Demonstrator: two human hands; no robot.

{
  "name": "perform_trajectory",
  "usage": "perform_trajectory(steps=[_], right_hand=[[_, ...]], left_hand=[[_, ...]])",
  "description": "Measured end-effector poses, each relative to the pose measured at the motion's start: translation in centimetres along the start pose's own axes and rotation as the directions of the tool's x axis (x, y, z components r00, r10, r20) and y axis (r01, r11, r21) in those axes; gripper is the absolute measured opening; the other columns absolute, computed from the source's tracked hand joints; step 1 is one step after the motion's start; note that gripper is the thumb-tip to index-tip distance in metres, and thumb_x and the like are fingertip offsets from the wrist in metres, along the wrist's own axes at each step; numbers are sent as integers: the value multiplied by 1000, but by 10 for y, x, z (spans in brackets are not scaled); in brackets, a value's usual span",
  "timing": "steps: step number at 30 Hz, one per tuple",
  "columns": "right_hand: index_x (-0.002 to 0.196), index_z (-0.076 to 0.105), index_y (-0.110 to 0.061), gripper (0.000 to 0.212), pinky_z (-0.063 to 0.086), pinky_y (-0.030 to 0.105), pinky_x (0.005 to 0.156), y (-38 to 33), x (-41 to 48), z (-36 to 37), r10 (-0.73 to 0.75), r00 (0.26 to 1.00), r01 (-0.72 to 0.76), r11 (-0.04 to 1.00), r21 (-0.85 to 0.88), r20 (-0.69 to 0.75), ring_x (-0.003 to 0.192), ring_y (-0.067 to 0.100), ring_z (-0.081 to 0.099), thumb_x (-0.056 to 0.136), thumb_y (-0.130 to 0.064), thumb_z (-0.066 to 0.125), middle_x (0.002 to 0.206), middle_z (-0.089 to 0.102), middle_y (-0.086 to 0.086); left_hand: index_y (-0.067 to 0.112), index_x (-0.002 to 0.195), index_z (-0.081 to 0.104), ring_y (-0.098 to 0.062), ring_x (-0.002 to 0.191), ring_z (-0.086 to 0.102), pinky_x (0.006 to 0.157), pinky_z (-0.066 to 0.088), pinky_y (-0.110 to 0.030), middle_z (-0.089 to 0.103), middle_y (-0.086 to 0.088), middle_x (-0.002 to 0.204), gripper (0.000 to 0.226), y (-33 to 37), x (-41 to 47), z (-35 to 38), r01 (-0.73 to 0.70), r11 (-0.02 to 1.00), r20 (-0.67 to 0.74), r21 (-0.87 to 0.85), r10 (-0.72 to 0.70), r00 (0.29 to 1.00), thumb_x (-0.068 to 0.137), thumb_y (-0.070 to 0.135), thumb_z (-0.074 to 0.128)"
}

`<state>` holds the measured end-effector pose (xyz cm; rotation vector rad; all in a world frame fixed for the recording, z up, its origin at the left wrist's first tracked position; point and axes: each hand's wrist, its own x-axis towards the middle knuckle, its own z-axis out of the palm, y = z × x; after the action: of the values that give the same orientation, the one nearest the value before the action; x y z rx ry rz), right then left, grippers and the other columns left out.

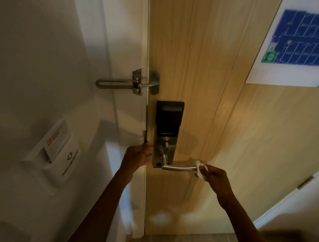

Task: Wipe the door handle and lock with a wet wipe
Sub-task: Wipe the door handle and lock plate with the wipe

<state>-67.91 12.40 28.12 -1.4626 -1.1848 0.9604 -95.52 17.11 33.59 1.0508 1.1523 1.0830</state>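
A silver lever door handle [179, 167] sticks out to the right from a black and silver smart lock [167, 127] on a light wooden door [218, 79]. My right hand [216, 175] pinches a small white wet wipe [201, 170] against the free tip of the handle. My left hand [140, 155] grips the door's edge just left of the lock plate, level with the small thumb-turn knob [165, 146].
A metal swing-bar door guard [131, 83] bridges the white frame and door above the lock. A white key-card holder [57, 152] with a card sits on the left wall. An evacuation plan [292, 34] hangs at the upper right of the door. A hinge [304, 182] shows lower right.
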Motion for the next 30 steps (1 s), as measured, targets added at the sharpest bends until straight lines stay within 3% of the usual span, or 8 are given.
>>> perform_trajectory(steps=[3, 6, 10, 17, 23, 30], right_hand=[[99, 76, -20, 17, 54, 50, 90, 1, -4, 7, 40, 999, -40, 998, 53, -13, 91, 23, 70, 88, -28, 66, 91, 76, 4], [89, 78, -22, 15, 56, 47, 86, -4, -12, 13, 25, 998, -23, 999, 25, -64, 83, 19, 71, 86, -33, 68, 82, 76, 2], [75, 78, -20, 14, 52, 32, 73, -8, -17, 19, -3, 987, 5, 1000, 13, -158, 71, 12, 70, 81, -31, 73, 67, 74, 0], [72, 77, -24, 15, 54, 40, 76, 0, -28, 18, -10, 988, 18, 999, 46, -154, 73, 21, 70, 84, -31, 71, 68, 73, 5], [88, 76, -33, 9, 56, 47, 85, -3, -23, 22, -2, 989, 18, 994, 109, -147, 83, 21, 71, 87, -28, 68, 81, 76, -1], [92, 75, -30, 10, 55, 39, 86, 3, -33, 30, -35, 973, 68, 988, 137, -230, 85, 14, 70, 86, -32, 68, 81, 76, -4]], left_hand=[[20, 97, 67, -4, 80, 68, 68, 55, -14, 70, 4, 91, 18, -4, -4, 1, -14, 1000, -14, -8, 14, 1000, 98, 29, 52], [11, 111, 66, -4, 86, 68, 66, 55, -12, 70, 5, 97, 25, -3, -7, 2, -1, 1000, -29, -17, 1, 1000, 98, 28, 51], [21, 99, 69, -12, 93, 70, 66, 55, -14, 72, 4, 95, 14, -1, -8, 3, -7, 1000, -34, -12, 7, 999, 95, 28, 57], [21, 101, 69, -7, 90, 71, 69, 56, -16, 72, 7, 96, 15, -4, -9, 2, -8, 1000, -36, 6, 8, 999, 94, 29, 59], [11, 114, 66, -7, 90, 69, 67, 57, -14, 71, 7, 98, 25, -4, -8, 4, 15, 1000, -31, -18, -16, 999, 95, 25, 58], [14, 113, 68, -7, 88, 70, 68, 56, -14, 71, 3, 103, 26, -3, -8, 1, 38, 999, -29, -21, -38, 999, 94, 29, 60]])
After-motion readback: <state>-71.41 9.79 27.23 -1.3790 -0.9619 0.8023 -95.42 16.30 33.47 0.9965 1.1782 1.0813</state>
